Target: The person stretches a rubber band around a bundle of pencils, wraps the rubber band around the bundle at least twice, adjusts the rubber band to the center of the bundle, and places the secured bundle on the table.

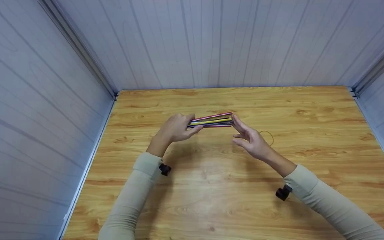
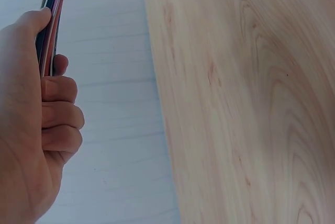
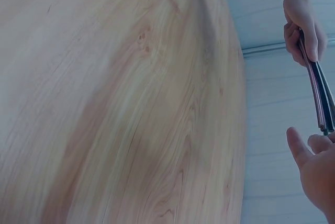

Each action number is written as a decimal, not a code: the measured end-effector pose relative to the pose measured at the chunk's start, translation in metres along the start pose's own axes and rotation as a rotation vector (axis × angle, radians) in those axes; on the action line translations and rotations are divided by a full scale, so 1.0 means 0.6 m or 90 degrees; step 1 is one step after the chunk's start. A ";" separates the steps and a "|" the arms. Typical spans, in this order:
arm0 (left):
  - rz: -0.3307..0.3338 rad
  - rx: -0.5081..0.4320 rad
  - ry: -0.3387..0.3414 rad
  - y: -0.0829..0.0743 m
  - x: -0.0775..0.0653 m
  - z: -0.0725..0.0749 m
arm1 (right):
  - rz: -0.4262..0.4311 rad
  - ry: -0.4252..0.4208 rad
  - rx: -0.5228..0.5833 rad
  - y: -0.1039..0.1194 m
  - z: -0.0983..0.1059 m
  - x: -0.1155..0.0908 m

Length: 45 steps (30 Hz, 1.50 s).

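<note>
From the head view, one left hand [image 1: 176, 129] grips one bundle of pencil-like sticks [image 1: 213, 122] above the table [image 1: 208, 206]; one right hand [image 1: 253, 141], fingers extended, touches their ends, seemingly evening them, which calls for steady pressure; one thin loop [image 1: 273, 138] lies nearby. Left wrist: curled fingers, sticks too overlapped to count. Right wrist: right hand loosely spread

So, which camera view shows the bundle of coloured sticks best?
The head view: the bundle shows between the left hand and right hand, colours clear. Left wrist view: cropped at the top. Right wrist view: at the right edge, colours dull.
</note>
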<state>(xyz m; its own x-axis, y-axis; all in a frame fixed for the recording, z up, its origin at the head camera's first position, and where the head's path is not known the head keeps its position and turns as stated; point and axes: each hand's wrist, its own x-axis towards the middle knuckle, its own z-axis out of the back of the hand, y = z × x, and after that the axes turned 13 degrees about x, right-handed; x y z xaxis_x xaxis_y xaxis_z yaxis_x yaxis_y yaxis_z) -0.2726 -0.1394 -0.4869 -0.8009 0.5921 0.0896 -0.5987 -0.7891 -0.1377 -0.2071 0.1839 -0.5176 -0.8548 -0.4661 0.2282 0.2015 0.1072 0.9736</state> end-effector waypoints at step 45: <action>0.024 -0.040 0.032 -0.012 0.005 0.005 | 0.021 0.003 -0.133 0.011 -0.009 0.005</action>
<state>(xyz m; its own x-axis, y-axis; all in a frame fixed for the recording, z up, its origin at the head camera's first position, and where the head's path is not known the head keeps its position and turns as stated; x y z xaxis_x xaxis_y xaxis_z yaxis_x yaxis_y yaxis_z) -0.2706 -0.1322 -0.4828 -0.8204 0.5709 0.0332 -0.5650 -0.8002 -0.2012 -0.2057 0.1783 -0.5105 -0.8440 -0.4693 0.2596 0.3243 -0.0612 0.9440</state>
